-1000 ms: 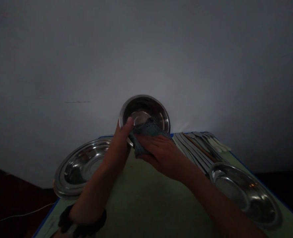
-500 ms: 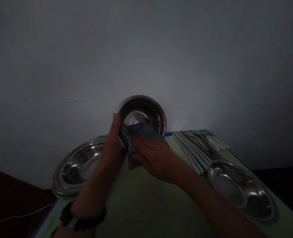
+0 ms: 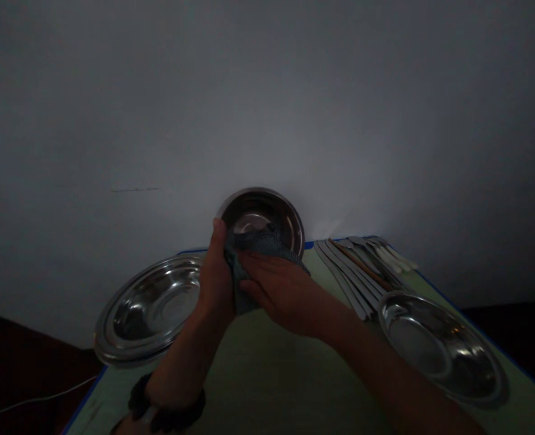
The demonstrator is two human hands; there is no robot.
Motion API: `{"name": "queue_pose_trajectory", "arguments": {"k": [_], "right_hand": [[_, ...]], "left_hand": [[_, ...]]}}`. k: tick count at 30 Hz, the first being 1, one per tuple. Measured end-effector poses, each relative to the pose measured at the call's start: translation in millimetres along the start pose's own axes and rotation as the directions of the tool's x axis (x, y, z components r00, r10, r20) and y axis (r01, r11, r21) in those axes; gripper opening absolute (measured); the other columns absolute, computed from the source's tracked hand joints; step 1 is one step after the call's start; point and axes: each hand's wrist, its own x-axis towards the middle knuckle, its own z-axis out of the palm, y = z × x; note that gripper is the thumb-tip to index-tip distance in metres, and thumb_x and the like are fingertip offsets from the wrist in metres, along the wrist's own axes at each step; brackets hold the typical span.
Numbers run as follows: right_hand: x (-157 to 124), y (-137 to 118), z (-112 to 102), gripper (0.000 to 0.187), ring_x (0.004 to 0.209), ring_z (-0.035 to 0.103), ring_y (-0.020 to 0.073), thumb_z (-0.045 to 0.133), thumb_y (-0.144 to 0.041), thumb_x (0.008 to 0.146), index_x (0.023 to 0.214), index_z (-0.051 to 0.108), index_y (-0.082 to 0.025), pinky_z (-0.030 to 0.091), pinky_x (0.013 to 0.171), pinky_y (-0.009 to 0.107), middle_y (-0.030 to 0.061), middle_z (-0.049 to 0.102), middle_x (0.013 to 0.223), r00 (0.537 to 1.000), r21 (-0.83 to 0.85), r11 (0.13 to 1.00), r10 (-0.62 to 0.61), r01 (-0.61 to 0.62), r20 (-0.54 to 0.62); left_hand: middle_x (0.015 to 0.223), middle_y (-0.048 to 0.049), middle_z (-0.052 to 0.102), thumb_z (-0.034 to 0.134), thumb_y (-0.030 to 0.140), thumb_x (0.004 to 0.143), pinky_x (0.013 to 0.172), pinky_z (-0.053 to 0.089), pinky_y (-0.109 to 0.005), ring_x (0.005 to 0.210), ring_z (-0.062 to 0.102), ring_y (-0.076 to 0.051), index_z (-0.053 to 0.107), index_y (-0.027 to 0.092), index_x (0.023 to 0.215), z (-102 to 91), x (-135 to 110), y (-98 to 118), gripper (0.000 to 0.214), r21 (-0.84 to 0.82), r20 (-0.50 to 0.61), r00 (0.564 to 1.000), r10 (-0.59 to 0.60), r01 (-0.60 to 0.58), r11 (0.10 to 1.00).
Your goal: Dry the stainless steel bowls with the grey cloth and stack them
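Observation:
A shiny metal bowl (image 3: 289, 217) is tilted up with its inside facing me, above the far edge of the table. My left hand (image 3: 217, 272) grips its left rim, the thumb lying over the edge and the other fingers hidden behind. Inside the bowl's lower part, my right hand (image 3: 280, 287) presses a grey-blue cloth (image 3: 267, 241) against the metal. Some of the cloth hangs below the bowl between both hands.
Stacked metal basins (image 3: 126, 314) stand at the left of the green table (image 3: 285, 374). On the right are a metal bowl (image 3: 419, 344) and a row of knives (image 3: 344, 278) with other cutlery (image 3: 389, 257). A wall (image 3: 267, 121) rises behind the table.
The held bowl has come down slightly. My left hand and forearm have shifted a little to the right and down; my right hand stays on the cloth in nearly the same place.

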Motion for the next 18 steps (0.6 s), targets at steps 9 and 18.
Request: {"name": "queue_pose_trajectory", "arguments": {"k": [9, 18], "right_hand": [[1.1, 5.1, -5.4, 0.044, 0.124, 0.049, 0.0188, 0.031, -0.037, 0.097, 0.128, 0.049, -0.012, 0.039, 0.105, 0.037, 0.0104, 0.055, 0.132, 0.998, -0.071, 0.996, -0.064, 0.062, -0.028], [-7.0, 32.7, -0.8, 0.049, 0.136, 0.033, 0.0240, 0.029, -0.035, 0.097, 0.135, 0.044, -0.007, 0.027, 0.113, 0.045, 0.0145, 0.045, 0.141, 0.988, -0.290, 0.945, 0.139, -0.151, -0.063]], "left_hand": [[0.102, -0.0061, 0.071, 0.047, 0.054, 0.086, 0.096, 0.048, -0.036, 0.114, 0.058, -0.025, 0.067, 0.018, 0.103, -1.4, 2.5, 10.4, 0.044, -0.014, 0.064, 0.991, 0.114, -0.113, 0.993], [0.115, -0.0038, 0.067, 0.055, 0.050, 0.083, 0.103, 0.041, -0.035, 0.126, 0.048, -0.024, 0.060, 0.025, 0.115, -4.2, -0.2, 2.0, 0.041, 0.102, 0.075, 0.982, 0.172, -0.179, 0.979]]}}
